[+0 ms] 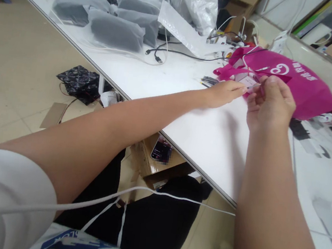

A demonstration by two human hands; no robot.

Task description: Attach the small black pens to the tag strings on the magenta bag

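Both of my hands are out over the white table [147, 81], in front of a magenta bag [305, 87] with white print. Between them is a thin, shiny, stick-like thing [254, 86], too small to name. My right hand [271, 103] is closed in a pinch around one end of it. At the other end, my left hand [226, 93] has its thumb and fingers pressed together, the hand low over the tabletop. Several slim, dark, pen-like tools [210, 81] lie just beyond my left hand. A small white box [246, 81] shows behind the fingertips, by the bag.
Grey items in frosted sleeves [117, 30], clear plastic wrapping [200, 6] and a black USB cable [158, 58] lie along the far left side. A white cord [145, 188] crosses before my body. Under the table edge, a phone [162, 149] rests on a cardboard box [145, 160].
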